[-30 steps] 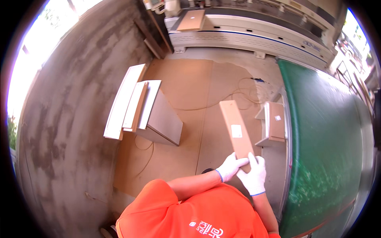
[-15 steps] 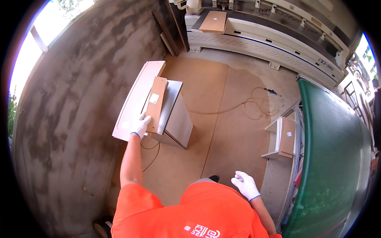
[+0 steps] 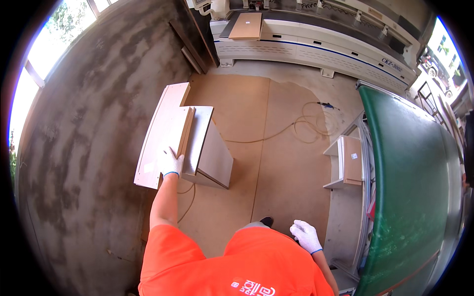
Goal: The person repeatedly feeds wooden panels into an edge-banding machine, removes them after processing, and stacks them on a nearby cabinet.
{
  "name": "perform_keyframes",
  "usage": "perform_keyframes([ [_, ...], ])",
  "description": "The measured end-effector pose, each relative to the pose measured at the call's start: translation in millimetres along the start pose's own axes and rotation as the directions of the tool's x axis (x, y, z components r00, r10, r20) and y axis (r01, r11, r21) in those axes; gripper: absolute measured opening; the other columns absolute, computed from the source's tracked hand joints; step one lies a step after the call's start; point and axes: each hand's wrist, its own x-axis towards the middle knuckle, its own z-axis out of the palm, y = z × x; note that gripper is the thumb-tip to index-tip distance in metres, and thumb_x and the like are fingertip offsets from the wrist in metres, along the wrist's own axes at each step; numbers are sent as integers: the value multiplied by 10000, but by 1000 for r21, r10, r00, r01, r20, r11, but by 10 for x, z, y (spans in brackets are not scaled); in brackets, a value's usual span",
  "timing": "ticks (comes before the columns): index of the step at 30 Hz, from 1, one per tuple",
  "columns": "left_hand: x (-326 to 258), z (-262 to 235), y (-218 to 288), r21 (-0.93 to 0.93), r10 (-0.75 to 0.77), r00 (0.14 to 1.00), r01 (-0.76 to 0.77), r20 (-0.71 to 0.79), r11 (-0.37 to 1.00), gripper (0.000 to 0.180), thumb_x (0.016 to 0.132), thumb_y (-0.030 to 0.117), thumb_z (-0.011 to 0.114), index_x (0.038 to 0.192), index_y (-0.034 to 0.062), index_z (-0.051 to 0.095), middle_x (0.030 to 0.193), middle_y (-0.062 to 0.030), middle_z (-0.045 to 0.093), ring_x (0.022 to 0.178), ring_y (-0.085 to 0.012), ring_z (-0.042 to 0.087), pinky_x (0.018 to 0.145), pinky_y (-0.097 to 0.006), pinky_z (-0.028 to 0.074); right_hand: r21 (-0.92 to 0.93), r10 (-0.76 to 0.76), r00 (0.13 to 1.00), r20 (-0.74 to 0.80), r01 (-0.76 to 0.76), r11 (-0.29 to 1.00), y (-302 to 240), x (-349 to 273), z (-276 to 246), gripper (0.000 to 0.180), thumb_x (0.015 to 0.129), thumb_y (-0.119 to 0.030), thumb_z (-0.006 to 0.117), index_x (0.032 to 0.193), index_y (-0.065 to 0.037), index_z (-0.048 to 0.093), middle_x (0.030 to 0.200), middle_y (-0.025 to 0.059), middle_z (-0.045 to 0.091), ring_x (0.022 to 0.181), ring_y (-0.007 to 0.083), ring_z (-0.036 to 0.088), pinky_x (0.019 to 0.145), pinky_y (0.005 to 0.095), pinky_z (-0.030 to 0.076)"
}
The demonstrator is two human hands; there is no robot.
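On the left-hand pile: left grip (image 3: 171, 163) spread over a pale board (image 3: 170, 133).
Right grip (image 3: 306, 237) hangs curled, can't tell if it's fully closed. Grey boxy unit (image 3: 220, 160) by the board, hose (image 3: 249, 142) snaking across the floor (image 3: 229, 222), green-covered counter (image 3: 410, 172) hemming in the right.

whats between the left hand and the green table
In the head view: the edge of the stacked boards, a pale boxy unit, brown floor covering with a hose, then a white stand with a brown board.
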Motion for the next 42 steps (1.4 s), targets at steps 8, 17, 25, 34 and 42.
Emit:
perform_keyframes([
  [8, 98, 39, -98, 28, 4, 999, -5, 40, 1000, 898, 805, 556, 784, 1486, 78, 447, 1310, -195, 570, 1186, -391, 573, 969, -500, 499, 83, 49, 997, -53, -44, 996, 146, -97, -59, 497, 929, -212, 750, 1320, 65, 618, 1139, 137, 723, 947, 155, 679, 822, 303, 554],
  [17, -30, -37, 55, 25, -58, 989, 55, 134, 998, 738, 827, 390, 797, 1405, 60, 477, 1316, -177, 541, 1266, -392, 515, 1035, -532, 439, 20, -29, 987, -159, 32, 999, 327, -257, -316, 554, 927, -276, 763, 1334, 66, 609, 1215, 198, 714, 1118, 242, 692, 990, 340, 530],
  [25, -1535, 392, 2030, -250, 711, 703, -692, -18, 677, 469, 704, 298, 746, 1079, 29, 664, 1295, -223, 562, 1238, -391, 507, 1045, -513, 397, 292, 50, 807, -589, 155, 944, 1025, -748, -1423, 485, 912, -164, 745, 1318, 66, 614, 1022, 76, 701, 824, 123, 657, 675, 274, 545],
  [34, -4413, 93, 4371, -482, 998, 34, -876, -48, 6, 728, 798, 427, 766, 1375, 26, 576, 1507, -254, 451, 1399, -436, 412, 1186, -531, 311, 205, 45, 474, -879, 292, 934, 1918, -1811, -2635, 509, 893, -252, 765, 1270, 73, 658, 1176, 180, 733, 1103, 239, 698, 996, 356, 528],
  [42, -5878, -904, 5387, -434, 837, -245, -764, -490, -478, 767, 740, 315, 849, 1377, 24, 536, 1457, -243, 491, 1360, -443, 438, 1145, -560, 346, 59, 54, 37, -998, 126, 990, 2685, -3269, -2978, 443, 884, -289, 739, 1185, 34, 705, 1069, 193, 754, 1003, 294, 735, 921, 379, 561],
])
